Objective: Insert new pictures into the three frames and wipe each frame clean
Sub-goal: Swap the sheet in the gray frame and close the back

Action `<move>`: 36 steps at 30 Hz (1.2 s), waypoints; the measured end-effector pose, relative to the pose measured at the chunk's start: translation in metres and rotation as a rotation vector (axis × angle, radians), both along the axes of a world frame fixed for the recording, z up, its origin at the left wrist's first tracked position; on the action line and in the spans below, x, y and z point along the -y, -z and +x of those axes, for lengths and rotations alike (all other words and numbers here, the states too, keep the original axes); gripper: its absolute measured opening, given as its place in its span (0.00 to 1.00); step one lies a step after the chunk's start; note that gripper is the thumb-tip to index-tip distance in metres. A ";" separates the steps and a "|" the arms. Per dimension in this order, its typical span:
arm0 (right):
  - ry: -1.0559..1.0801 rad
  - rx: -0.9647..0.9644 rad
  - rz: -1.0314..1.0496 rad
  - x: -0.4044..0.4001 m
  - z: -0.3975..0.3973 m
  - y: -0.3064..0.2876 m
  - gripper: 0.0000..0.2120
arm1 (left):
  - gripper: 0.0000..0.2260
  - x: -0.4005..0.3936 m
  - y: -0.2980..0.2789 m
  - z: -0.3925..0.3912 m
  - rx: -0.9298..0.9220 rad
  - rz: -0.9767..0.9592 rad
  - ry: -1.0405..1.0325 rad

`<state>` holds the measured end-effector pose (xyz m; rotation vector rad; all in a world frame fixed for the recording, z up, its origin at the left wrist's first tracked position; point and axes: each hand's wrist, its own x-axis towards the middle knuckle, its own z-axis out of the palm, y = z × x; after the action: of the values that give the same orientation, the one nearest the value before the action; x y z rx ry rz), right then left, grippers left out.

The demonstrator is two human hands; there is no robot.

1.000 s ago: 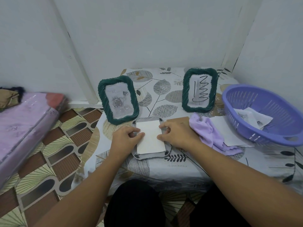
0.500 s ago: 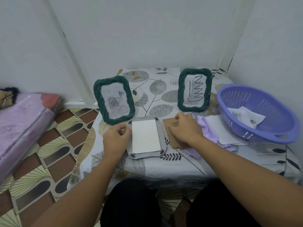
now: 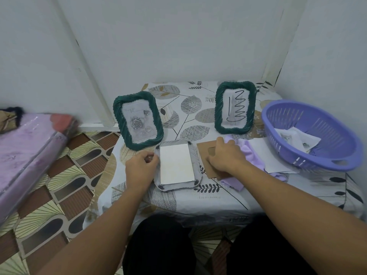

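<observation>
Two green rope-edged frames stand upright on the table: the left frame (image 3: 138,120) shows a rose picture, the right frame (image 3: 235,107) a zigzag drawing. A third frame (image 3: 195,165) lies face down at the front with a white picture (image 3: 175,164) in its opening. My left hand (image 3: 141,167) rests with curled fingers against that frame's left edge. My right hand (image 3: 226,155) presses flat on a brown backing board (image 3: 204,149) just right of the frame, partly over a lilac cloth (image 3: 252,153).
A purple basket (image 3: 309,155) with printed papers sits at the right edge. White paper sheets (image 3: 266,155) lie between cloth and basket. Walls close in behind and at the right. A pink plastic-wrapped mattress (image 3: 25,151) lies on the patterned floor at left.
My right hand left the face-down frame and moved right onto the brown backing board. My left hand slid from the picture to the frame's left edge.
</observation>
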<state>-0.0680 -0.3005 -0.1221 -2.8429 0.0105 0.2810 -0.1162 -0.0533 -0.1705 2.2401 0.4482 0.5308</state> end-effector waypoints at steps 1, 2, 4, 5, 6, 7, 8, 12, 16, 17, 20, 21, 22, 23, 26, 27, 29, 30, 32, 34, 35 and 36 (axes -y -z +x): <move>0.006 -0.005 0.004 0.000 0.001 0.001 0.30 | 0.08 0.000 0.000 0.000 0.000 0.001 0.000; 0.010 -0.004 0.000 0.000 0.002 0.002 0.30 | 0.08 0.000 0.000 0.000 -0.001 0.002 0.000; 0.013 0.007 -0.022 0.000 0.003 0.003 0.30 | 0.08 -0.001 0.000 0.000 0.000 0.005 -0.002; 0.014 0.011 -0.031 0.000 0.004 0.004 0.30 | 0.08 -0.001 0.000 0.000 -0.001 0.006 -0.002; 0.016 0.011 -0.035 0.000 0.004 0.004 0.30 | 0.08 -0.001 0.000 0.000 -0.002 0.006 -0.002; 0.019 0.008 -0.033 0.001 0.005 0.005 0.31 | 0.08 -0.001 0.000 0.000 -0.003 0.006 -0.002; 0.022 0.006 -0.027 0.001 0.005 0.005 0.31 | 0.08 -0.001 0.000 0.000 -0.005 0.006 -0.001; 0.009 0.024 0.018 0.002 0.006 0.008 0.27 | 0.08 0.000 -0.001 0.000 -0.011 0.015 -0.001; 0.028 0.033 0.047 0.004 0.008 0.005 0.26 | 0.08 0.000 -0.001 -0.001 -0.017 0.025 -0.004; 0.034 0.035 0.055 0.004 0.009 0.004 0.25 | 0.08 0.000 0.000 -0.001 -0.019 0.026 -0.004; 0.046 0.070 0.090 0.003 0.009 -0.002 0.26 | 0.07 0.000 0.000 -0.001 -0.024 0.019 -0.006; 0.051 0.084 0.108 0.003 0.010 -0.004 0.26 | 0.07 0.000 0.000 0.000 -0.025 0.017 -0.006; 0.055 0.091 0.130 0.003 0.010 -0.009 0.27 | 0.07 0.000 -0.001 0.000 -0.025 0.017 -0.005; 0.059 0.092 0.154 0.003 0.011 -0.013 0.27 | 0.07 -0.001 -0.001 -0.001 -0.026 0.016 -0.004; 0.061 0.136 0.206 0.002 0.013 -0.026 0.26 | 0.07 0.001 -0.002 -0.001 -0.026 -0.020 0.002; 0.061 0.160 0.222 0.000 0.013 -0.029 0.26 | 0.07 0.001 -0.004 -0.002 -0.022 -0.049 -0.002; 0.049 0.197 0.254 -0.003 0.012 -0.036 0.27 | 0.08 0.000 -0.008 -0.004 0.013 -0.108 -0.007; 0.040 0.210 0.275 -0.004 0.010 -0.039 0.28 | 0.08 0.000 -0.010 -0.005 0.047 -0.125 0.000; 0.027 0.227 0.335 -0.008 0.008 -0.044 0.27 | 0.08 -0.001 -0.020 -0.007 0.109 -0.147 0.038; 0.009 0.239 0.386 -0.013 0.005 -0.047 0.25 | 0.10 0.001 -0.034 -0.006 0.113 -0.166 0.102; 0.001 0.246 0.408 -0.016 0.004 -0.048 0.25 | 0.11 0.002 -0.041 -0.003 0.089 -0.166 0.141; -0.007 0.255 0.425 -0.019 0.003 -0.049 0.24 | 0.13 0.005 -0.049 0.001 0.052 -0.166 0.184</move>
<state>-0.0652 -0.2811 -0.0727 -2.4344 -0.0992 -0.0745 -0.1150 -0.0580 -0.1218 2.0776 0.2461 0.4381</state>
